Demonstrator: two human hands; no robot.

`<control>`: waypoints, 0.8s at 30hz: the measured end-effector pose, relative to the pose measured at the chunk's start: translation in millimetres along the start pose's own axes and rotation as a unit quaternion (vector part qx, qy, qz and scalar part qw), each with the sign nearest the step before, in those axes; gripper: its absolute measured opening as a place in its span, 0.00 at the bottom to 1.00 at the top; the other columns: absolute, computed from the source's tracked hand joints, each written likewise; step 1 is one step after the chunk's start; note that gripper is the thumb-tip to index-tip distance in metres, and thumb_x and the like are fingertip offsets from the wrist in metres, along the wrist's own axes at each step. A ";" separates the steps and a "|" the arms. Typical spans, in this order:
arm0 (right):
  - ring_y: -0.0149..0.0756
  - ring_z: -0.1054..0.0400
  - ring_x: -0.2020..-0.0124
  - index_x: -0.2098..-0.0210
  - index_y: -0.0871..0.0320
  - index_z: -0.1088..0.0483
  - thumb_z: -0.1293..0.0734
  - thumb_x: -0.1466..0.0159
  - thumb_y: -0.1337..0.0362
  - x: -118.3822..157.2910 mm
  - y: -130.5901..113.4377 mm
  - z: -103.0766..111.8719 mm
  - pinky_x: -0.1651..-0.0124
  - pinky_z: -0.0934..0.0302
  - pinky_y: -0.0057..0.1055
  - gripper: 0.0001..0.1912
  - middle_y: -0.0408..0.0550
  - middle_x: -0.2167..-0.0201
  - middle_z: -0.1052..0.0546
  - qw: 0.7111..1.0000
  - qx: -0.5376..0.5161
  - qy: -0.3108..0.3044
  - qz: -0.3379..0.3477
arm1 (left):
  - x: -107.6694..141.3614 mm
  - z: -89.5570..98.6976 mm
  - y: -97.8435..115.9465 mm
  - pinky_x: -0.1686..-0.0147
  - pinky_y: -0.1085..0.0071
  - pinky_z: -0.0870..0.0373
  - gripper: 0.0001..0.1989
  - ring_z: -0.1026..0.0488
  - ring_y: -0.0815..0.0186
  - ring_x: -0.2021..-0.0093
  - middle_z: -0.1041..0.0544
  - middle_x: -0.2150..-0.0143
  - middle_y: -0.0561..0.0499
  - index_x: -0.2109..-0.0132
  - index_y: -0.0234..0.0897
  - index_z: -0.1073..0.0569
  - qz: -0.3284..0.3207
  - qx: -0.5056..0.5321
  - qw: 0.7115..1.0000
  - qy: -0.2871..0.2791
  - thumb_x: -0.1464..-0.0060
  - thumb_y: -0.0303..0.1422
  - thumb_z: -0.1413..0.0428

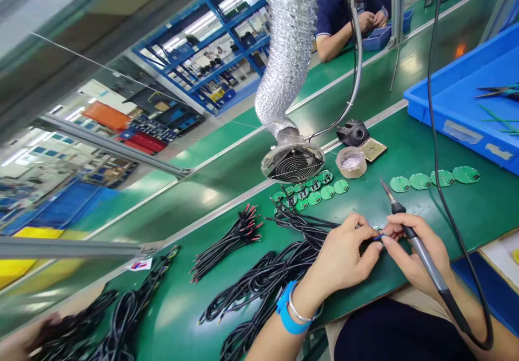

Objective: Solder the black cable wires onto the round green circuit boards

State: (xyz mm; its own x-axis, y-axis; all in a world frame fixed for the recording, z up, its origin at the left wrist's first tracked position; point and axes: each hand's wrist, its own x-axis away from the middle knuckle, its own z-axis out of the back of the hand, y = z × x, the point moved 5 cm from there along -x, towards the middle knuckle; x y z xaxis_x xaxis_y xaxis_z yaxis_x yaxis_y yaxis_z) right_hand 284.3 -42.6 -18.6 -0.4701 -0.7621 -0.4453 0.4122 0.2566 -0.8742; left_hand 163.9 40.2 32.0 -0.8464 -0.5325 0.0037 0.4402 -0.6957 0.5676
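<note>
My left hand (344, 255) is closed, thumb and fingertips pinching a thin blue wire (380, 236) near the table's front edge. A soldering iron (425, 261) lies across my right hand (436, 242), its metal tip pointing up and away to the left. The fingertips of that same hand meet the left ones at the blue wire. Just behind the fingers a small piece of green circuit board (378, 228) shows; most of it is hidden. Long black cables (292, 242) lie on the green table beside my left wrist.
Green round boards (314, 198) lie below a fume duct (287, 64); more boards (441, 178) sit rightward. Nearby are a solder tub (351, 164), iron stand (352, 133) and blue tray (458, 128). Short black wires (227, 242) lie left. Another person's hand (36, 334) touches cables.
</note>
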 end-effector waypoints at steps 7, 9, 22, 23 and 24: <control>0.30 0.28 0.68 0.49 0.55 0.34 0.33 0.36 0.67 -4.7 -9.0 1.4 0.61 0.28 0.27 0.16 0.45 0.66 0.25 0.999 -0.025 0.017 -0.011 | 7.5 10.4 5.9 0.64 0.73 0.32 0.06 0.28 0.67 0.66 0.24 0.66 0.50 0.60 0.35 0.25 -0.061 0.056 0.990 0.116 0.37 0.29 0.47; 0.30 0.28 0.68 0.49 0.54 0.34 0.32 0.36 0.67 -8.8 -14.8 -0.4 0.62 0.28 0.26 0.16 0.44 0.66 0.25 0.999 -0.041 0.016 -0.017 | 7.9 14.9 8.5 0.65 0.73 0.33 0.05 0.29 0.69 0.68 0.25 0.68 0.51 0.62 0.35 0.26 -0.058 0.070 0.988 0.125 0.38 0.28 0.46; 0.32 0.25 0.70 0.51 0.54 0.36 0.31 0.37 0.68 1.4 -26.5 -42.9 0.65 0.26 0.29 0.16 0.43 0.68 0.23 0.988 -0.093 0.119 0.011 | 6.2 18.6 -20.8 0.83 0.79 0.44 0.14 0.38 0.75 0.79 0.33 0.73 0.57 0.67 0.37 0.32 0.185 0.480 0.841 0.166 0.49 0.43 0.40; 0.32 0.25 0.69 0.52 0.54 0.35 0.30 0.37 0.68 3.4 -24.1 -39.7 0.64 0.26 0.30 0.15 0.43 0.67 0.23 0.990 -0.080 0.111 0.017 | 5.7 25.6 -21.7 0.83 0.79 0.47 0.14 0.41 0.75 0.80 0.34 0.75 0.57 0.68 0.37 0.32 0.193 0.471 0.846 0.158 0.49 0.42 0.40; 0.33 0.25 0.68 0.54 0.54 0.34 0.30 0.38 0.68 4.8 -21.0 -33.9 0.62 0.26 0.31 0.14 0.44 0.66 0.23 0.992 -0.065 0.106 0.023 | 5.8 35.8 -22.0 0.84 0.79 0.49 0.13 0.43 0.76 0.81 0.35 0.76 0.57 0.69 0.37 0.32 0.193 0.448 0.859 0.156 0.49 0.42 0.41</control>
State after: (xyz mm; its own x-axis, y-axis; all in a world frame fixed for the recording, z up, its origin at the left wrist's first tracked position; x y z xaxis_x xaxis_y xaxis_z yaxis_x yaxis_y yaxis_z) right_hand 246.9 -31.5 -8.9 -0.6130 -0.6089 -0.5034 0.3394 0.3725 -0.8638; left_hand 138.6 69.6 49.0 -0.5054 -0.8412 0.1922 0.1448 0.1369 0.9800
